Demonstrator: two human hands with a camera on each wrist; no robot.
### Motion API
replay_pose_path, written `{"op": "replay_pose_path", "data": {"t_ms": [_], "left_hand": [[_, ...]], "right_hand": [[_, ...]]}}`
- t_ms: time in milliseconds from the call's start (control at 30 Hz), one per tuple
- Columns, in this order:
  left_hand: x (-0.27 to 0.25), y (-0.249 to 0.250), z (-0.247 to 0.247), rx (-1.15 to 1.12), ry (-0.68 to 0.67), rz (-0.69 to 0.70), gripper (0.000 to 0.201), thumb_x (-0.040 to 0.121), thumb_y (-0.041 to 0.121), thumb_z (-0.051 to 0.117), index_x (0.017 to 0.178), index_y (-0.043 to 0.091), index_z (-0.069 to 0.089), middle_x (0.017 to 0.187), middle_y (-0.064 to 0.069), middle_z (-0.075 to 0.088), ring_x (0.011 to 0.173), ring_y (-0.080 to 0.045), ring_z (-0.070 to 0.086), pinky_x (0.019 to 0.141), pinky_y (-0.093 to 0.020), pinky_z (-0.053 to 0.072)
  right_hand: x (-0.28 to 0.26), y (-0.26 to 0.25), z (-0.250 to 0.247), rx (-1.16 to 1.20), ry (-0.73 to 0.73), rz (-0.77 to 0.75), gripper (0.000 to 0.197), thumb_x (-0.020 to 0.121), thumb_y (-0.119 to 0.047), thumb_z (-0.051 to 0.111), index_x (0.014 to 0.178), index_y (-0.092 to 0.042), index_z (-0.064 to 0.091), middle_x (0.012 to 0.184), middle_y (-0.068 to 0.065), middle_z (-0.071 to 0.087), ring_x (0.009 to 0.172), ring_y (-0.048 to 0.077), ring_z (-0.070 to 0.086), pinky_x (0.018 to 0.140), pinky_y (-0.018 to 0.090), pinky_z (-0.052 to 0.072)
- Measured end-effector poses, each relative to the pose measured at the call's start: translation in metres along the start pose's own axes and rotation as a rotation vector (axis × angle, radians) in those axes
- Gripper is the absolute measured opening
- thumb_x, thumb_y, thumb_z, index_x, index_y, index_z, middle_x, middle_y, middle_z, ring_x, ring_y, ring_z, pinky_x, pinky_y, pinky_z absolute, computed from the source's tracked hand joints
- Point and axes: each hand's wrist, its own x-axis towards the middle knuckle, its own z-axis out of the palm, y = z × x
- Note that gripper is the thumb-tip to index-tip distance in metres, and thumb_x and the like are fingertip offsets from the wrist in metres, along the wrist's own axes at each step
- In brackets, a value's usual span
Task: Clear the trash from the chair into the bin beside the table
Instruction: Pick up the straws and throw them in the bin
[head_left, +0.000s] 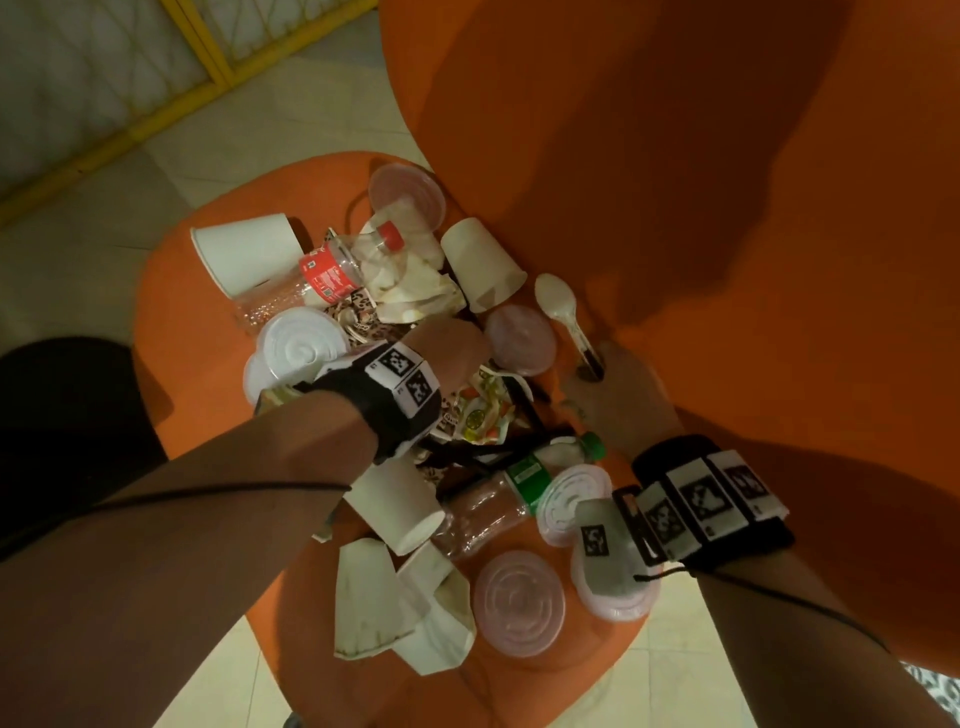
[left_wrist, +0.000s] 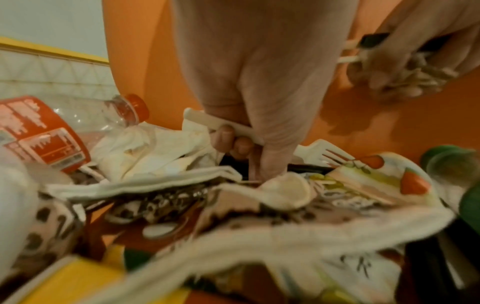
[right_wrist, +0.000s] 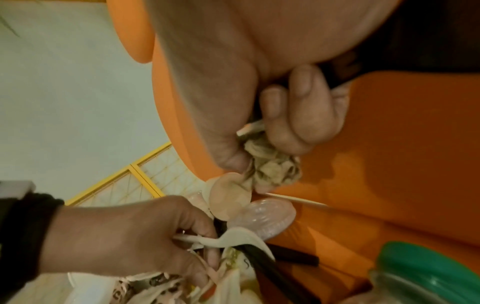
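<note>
Both hands are full, trash piled under them on the chair.
Left hand grips a white spoon; right hand squeezes crumpled paper and sticks. No bin shows.

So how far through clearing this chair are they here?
Barely started; no bin is in view. In hand: the left hand grips a white utensil; the right hand holds crumpled paper and utensils. Left: cups, lids and bottles cover the chair.
</note>
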Motion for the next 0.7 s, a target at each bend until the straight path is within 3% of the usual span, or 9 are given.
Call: {"op": "replay_pose_path", "data": {"t_ms": [133,267,333,400,500,600,700], "left_hand": [[-0.011,0.0,-0.019,-0.037,0.132,0.005,0.023,0.095,0.008,0.045,0.11,0.006,0.063,0.097,-0.008,0.062,0.092,-0.025,0.061,0.075,-0.032,0.047],[-0.028,-0.013,-0.038,-0.176,0.287,-0.017,0.017,0.089,0.017,0.059,0.105,0.015,0.067,0.098,-0.003,0.065,0.09,-0.019,0.058,0.071,-0.029,0.038],[-0.038,-0.023,-0.039,-0.221,0.313,-0.026,0.013,0.089,0.017,0.059,0.1,0.015,0.067,0.09,0.0,0.063,0.085,-0.017,0.057,0.07,-0.027,0.035],[-0.05,-0.028,-0.041,-0.268,0.37,-0.055,0.012,0.09,0.015,0.057,0.099,0.015,0.066,0.084,0.005,0.056,0.083,-0.015,0.055,0.07,-0.026,0.034],[-0.065,-0.036,-0.038,-0.372,0.458,-0.153,0.013,0.092,0.012,0.054,0.099,0.016,0.063,0.086,0.002,0.057,0.079,-0.015,0.052,0.069,-0.026,0.035],[-0.087,-0.043,-0.029,-0.426,0.471,-0.204,0.013,0.091,0.008,0.053,0.094,0.016,0.062,0.084,-0.004,0.061,0.078,-0.02,0.057,0.065,-0.029,0.039],[-0.112,-0.044,-0.021,-0.39,0.617,-0.25,0.018,0.092,0.013,0.045,0.096,0.007,0.063,0.087,-0.01,0.062,0.083,-0.03,0.061,0.063,-0.026,0.038]], "right_hand": [[0.007,0.004,0.006,-0.317,-0.089,0.02,0.018,0.086,-0.028,0.058,0.083,-0.012,0.053,0.067,0.002,0.053,0.067,0.023,0.054,0.064,0.036,0.046],[0.015,0.003,0.019,-0.401,-0.158,0.088,0.021,0.086,-0.029,0.061,0.081,-0.008,0.063,0.074,0.007,0.064,0.075,0.026,0.065,0.069,0.036,0.054],[0.017,-0.003,0.021,-0.377,-0.119,0.079,0.022,0.086,-0.03,0.059,0.081,-0.009,0.064,0.073,0.007,0.065,0.073,0.026,0.065,0.069,0.038,0.056],[0.018,-0.008,0.021,-0.346,-0.033,0.051,0.022,0.085,-0.034,0.057,0.077,-0.014,0.061,0.065,0.002,0.061,0.065,0.024,0.062,0.06,0.034,0.051],[0.013,-0.012,0.017,-0.281,0.054,0.006,0.021,0.081,-0.038,0.059,0.077,-0.018,0.058,0.062,-0.001,0.06,0.059,0.021,0.059,0.053,0.028,0.046],[0.01,-0.009,0.018,-0.27,-0.132,0.008,0.022,0.078,-0.034,0.068,0.076,-0.014,0.059,0.068,0.001,0.061,0.066,0.02,0.061,0.056,0.027,0.045],[0.012,-0.01,0.024,-0.38,-0.351,-0.006,0.029,0.074,-0.035,0.074,0.089,-0.014,0.061,0.09,0.005,0.064,0.084,0.022,0.062,0.071,0.032,0.05]]}}
